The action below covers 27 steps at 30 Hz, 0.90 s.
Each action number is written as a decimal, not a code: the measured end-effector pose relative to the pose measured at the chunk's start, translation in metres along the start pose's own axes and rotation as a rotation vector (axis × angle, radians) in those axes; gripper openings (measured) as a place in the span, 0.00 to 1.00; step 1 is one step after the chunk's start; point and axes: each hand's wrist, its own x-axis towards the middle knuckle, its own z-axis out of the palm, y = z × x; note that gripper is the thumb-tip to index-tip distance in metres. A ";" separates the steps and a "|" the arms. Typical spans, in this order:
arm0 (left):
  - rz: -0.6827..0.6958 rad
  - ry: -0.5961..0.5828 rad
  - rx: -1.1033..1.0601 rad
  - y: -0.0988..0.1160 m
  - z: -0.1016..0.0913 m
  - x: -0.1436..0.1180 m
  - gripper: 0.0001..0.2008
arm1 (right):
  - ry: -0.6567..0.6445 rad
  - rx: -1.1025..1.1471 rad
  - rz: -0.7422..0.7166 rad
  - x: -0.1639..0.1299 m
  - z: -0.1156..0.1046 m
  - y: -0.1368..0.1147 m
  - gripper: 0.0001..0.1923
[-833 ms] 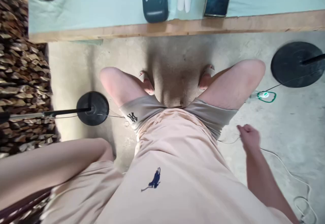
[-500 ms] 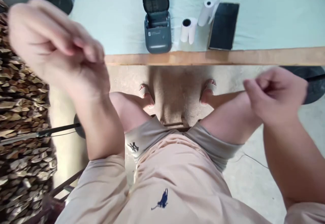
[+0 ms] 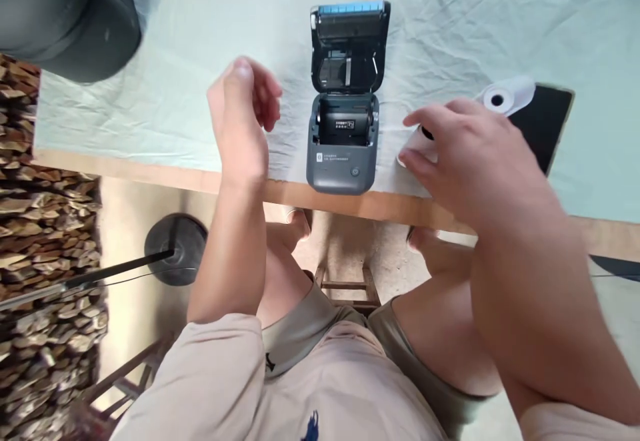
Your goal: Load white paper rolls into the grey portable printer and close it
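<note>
A dark grey label printer (image 3: 343,168) stands at the table's front edge with its lid (image 3: 350,48) raised, showing the bay inside. My left hand (image 3: 245,111) is left of the printer, above the cloth, with its fingers loosely curled and nothing visible in them. My right hand (image 3: 465,144) is over a white paper roll (image 3: 415,142) to the printer's right. The thumb and forefinger are apart on either side of the roll; a firm grip is not visible. A second white paper roll (image 3: 515,93) lies beyond that hand, beside a flat black tablet-like device (image 3: 543,121), which the hand partly hides.
A pale blue cloth (image 3: 200,21) covers the table, which has a wooden front edge (image 3: 165,169). A large black object (image 3: 70,21) stands at the back left. Below it are stacked firewood (image 3: 50,268) and a stand's round black base (image 3: 175,248).
Both hands have come forward over the table, the left inward beside the printer and the right onto the nearer paper roll. The view has shifted closer to the table.
</note>
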 end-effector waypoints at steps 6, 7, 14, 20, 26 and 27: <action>0.001 -0.062 0.249 -0.014 -0.013 -0.010 0.15 | -0.013 0.021 0.029 0.000 -0.002 0.000 0.24; 0.006 -0.088 0.318 -0.013 -0.013 -0.013 0.15 | -0.018 0.015 0.036 -0.002 -0.003 0.001 0.24; -0.046 -0.404 0.757 0.003 -0.009 -0.032 0.20 | 0.107 0.049 0.007 -0.009 0.004 -0.004 0.24; -0.030 -0.390 0.808 0.009 -0.003 -0.043 0.22 | 0.187 0.296 -0.069 -0.008 0.016 -0.011 0.18; -0.138 -0.281 0.676 0.009 0.001 -0.041 0.21 | 0.238 0.520 -0.007 -0.009 0.014 -0.012 0.12; -0.153 -0.264 0.636 0.008 0.002 -0.040 0.20 | 0.200 0.591 -0.017 -0.008 0.015 -0.012 0.11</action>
